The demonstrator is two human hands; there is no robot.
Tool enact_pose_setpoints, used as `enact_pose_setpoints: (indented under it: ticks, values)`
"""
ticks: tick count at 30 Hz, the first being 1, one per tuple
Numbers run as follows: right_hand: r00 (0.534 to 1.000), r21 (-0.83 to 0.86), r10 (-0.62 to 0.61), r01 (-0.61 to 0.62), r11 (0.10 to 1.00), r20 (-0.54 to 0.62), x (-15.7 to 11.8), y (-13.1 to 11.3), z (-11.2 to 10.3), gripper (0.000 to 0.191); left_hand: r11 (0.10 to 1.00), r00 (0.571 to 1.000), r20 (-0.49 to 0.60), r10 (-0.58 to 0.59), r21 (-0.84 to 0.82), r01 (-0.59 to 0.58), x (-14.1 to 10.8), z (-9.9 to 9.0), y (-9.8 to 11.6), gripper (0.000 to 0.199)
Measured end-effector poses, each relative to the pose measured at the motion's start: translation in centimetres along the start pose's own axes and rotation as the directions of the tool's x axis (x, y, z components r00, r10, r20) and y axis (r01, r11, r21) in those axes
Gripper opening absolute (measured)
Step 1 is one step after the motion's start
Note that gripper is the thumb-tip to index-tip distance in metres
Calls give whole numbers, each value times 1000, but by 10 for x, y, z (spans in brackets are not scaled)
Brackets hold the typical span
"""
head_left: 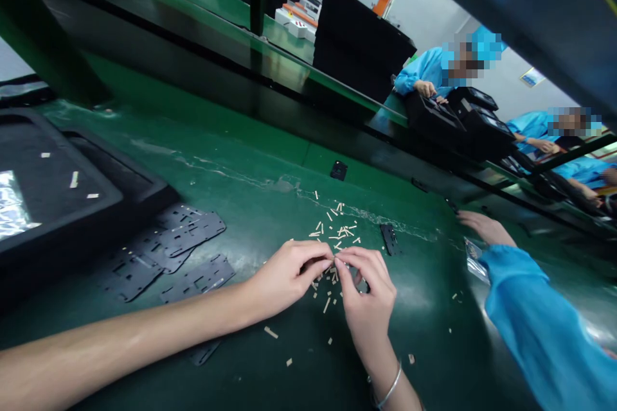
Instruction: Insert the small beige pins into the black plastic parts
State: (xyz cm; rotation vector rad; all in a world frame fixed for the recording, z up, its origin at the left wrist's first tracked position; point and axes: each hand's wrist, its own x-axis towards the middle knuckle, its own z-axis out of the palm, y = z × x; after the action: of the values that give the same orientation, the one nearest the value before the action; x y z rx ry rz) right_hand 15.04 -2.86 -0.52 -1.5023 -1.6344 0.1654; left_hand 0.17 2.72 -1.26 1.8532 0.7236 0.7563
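My left hand point(292, 273) and my right hand point(370, 292) meet fingertip to fingertip above the green table point(231, 173). Both are closed in a pinch, and whatever is between the fingertips is too small to make out. Under and beyond them lie scattered small pale strips point(343, 231), several of them tiny. To the left is a loose pile of thin black plates with cut-outs point(193, 231), partly covered by my left forearm. A small black plate point(390, 239) lies beyond my right hand, and another black piece point(339, 170) is farther back.
Black trays point(144, 186) stand at the left, with a few pale bits and a silvery bag point(12, 205). A co-worker's blue sleeve point(525, 308) and hand reach in at the right, near a clear bag point(475, 260). Co-workers sit across the bench beside black cases point(434, 119).
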Motion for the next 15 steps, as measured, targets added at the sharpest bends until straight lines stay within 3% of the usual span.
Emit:
enact_pose_setpoints:
  ticks: [3,9,12,15]
  values:
    - [994,-52,-103,104,993,34,1,0,-2,13,987,996,-22,90,138,-86,-2,2,-3,23]
    - [989,-54,-135,138,989,53,1,-1,-2,13,917,988,18,155,370,-151,-5,3,-5,25]
    - [988,-34,-139,142,989,64,1,-2,-2,14,920,986,25,162,356,-161,-4,3,-5,25]
    - [990,-18,-127,128,992,68,2,-2,-2,12,967,990,29,136,215,-139,-2,2,-5,24]
